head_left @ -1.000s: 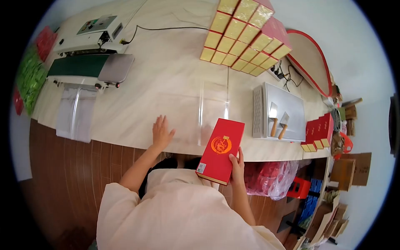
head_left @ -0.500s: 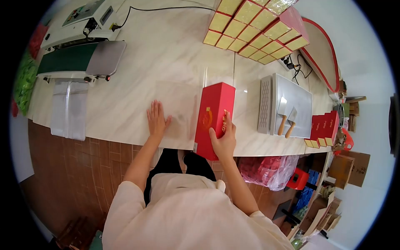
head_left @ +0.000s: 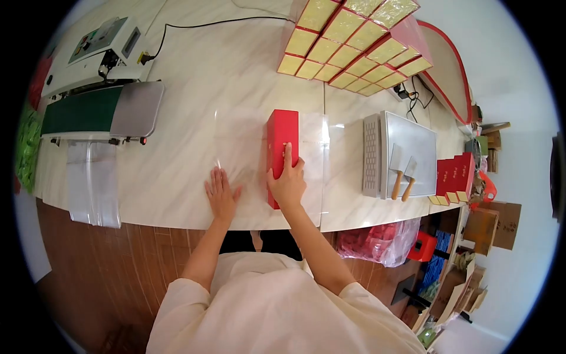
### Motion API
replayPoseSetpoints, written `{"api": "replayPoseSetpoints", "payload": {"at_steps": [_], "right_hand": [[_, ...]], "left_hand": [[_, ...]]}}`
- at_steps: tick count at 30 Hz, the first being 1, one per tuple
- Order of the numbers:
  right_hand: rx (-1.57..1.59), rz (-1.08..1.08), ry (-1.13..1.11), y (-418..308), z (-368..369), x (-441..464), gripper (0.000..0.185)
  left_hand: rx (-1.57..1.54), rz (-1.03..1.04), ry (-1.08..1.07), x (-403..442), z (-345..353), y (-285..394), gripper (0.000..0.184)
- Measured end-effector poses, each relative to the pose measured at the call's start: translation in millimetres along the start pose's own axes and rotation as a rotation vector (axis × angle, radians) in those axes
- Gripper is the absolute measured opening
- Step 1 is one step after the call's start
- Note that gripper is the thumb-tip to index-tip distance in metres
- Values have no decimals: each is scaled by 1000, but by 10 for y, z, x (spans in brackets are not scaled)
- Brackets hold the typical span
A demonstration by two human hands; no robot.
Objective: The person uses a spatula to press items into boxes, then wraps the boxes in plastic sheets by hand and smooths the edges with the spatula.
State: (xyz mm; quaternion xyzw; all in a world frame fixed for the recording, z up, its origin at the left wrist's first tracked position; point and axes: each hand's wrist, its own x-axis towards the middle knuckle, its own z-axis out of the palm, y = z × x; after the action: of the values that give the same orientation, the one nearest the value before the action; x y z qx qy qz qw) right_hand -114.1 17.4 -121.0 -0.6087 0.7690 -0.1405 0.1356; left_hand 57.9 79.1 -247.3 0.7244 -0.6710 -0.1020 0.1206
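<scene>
A long red gift box [head_left: 283, 125] lies on the marble-patterned table [head_left: 183, 135], roughly upright in the view. My right hand [head_left: 288, 184] grips it across its lower half, thumb on the left side and fingers over the top and right. Under and around the box is a clear plastic film [head_left: 311, 154], whose edges show only as faint glints. To the left of the box, my left hand [head_left: 221, 196] rests palm down with its fingers stretched out, apart from the box. Whether the film reaches under this hand is hard to see.
A machine [head_left: 97, 56] with a green belt stands at the left, clear plastic bags [head_left: 93, 183] hanging beside it. Stacked red-and-gold boxes [head_left: 354, 50] stand at the back. On the right, a metal hot plate [head_left: 413, 144] bears two wooden-handled spatulas [head_left: 401, 171], near more red boxes [head_left: 453, 177].
My right hand has moved the red box left and away from the table's front edge, turning it straighter and onto the film. My left hand stays flat on the table.
</scene>
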Motion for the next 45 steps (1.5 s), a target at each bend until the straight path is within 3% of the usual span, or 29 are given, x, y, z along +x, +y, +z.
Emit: {"api": "replayPoseSetpoints", "payload": {"at_steps": [13, 19, 21, 25, 30, 34, 37, 39, 40, 42, 43, 45], "right_hand": [[-63, -3, 16, -35, 3, -1, 87], [-65, 15, 19, -46, -9, -5, 85], [-39, 19, 15, -49, -12, -6, 85], [-44, 32, -6, -49, -17, -9, 84], [-38, 25, 9, -59, -26, -8, 81], [-34, 30, 7, -76, -49, -13, 79], [-19, 25, 9, -73, -52, -13, 80], [-22, 24, 13, -68, -43, -20, 79], [-29, 25, 10, -64, -41, -18, 79], [-40, 23, 22, -63, -38, -26, 79], [-53, 22, 22, -60, -37, -30, 79], [-46, 22, 41, -50, -28, -36, 79]], "left_hand": [[-54, 126, 37, 38, 166, 43, 56], [-176, 29, 110, 504, 23, 148, 68], [-84, -55, 87, 675, 71, 87, 77], [8, -39, 17, 779, 167, 32, 78], [44, 89, -6, 758, 191, 68, 55], [-6, 241, 8, 827, 176, 63, 50], [-247, 283, 5, 864, 43, 142, 53], [-636, 191, 4, 848, -32, 221, 66], [-636, 199, 11, 846, -12, 249, 66], [-837, -125, 106, 826, 21, 315, 83], [-841, -113, 110, 800, 7, 302, 83], [-997, -371, -74, 716, -48, 198, 92]]}}
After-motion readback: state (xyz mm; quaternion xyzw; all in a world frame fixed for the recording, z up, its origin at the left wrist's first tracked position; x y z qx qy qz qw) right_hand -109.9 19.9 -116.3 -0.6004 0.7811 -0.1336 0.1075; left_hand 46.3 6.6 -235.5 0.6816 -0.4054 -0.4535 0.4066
